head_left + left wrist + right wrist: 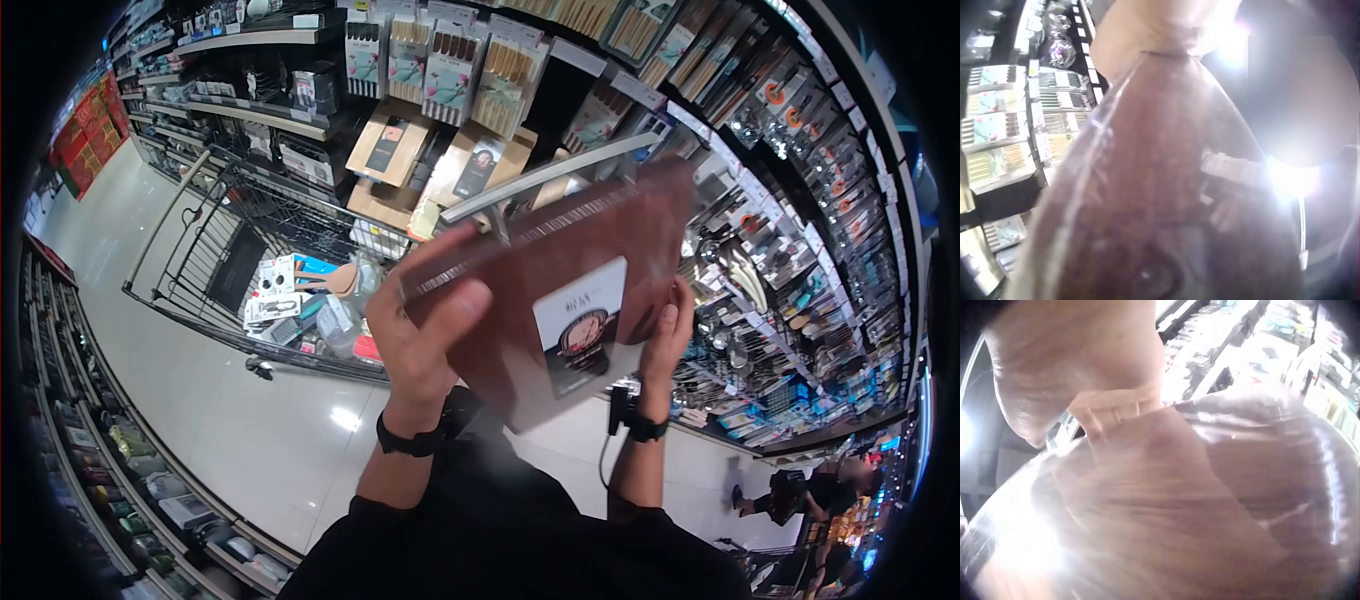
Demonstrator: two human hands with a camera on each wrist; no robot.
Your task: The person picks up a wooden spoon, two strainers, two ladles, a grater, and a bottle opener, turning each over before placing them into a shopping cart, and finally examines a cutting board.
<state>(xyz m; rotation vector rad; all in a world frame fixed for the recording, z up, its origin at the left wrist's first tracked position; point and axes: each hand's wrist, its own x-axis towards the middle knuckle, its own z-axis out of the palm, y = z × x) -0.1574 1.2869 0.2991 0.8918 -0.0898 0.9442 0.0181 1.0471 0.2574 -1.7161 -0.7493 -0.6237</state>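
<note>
Both hands hold a dark brown wooden cutting board (pixel 500 310) in clear plastic wrap, tilted in front of the body in the head view. A white and black label (pixel 585 325) sits on its face. My left hand (pixel 420 340) grips the left edge, thumb across the front and fingers mostly behind. On the opposite edge, my right hand (pixel 668 335) holds the lower right side, its thumb showing at the front. Each wrist view is largely filled by the wrapped board (pixel 1154 162), with part of the left hand (pixel 1166 31) and of the right hand (pixel 1085 356) above it.
A wire shopping cart (pixel 200 290) stands at the left, holding packaged goods and a wooden spatula (pixel 335 280). Ahead, shelves carry chopstick packs (pixel 450 75) and boxed light wood boards (pixel 390 145). Hanging utensils (pixel 745 270) line the right side. Another person (pixel 825 495) stands far right.
</note>
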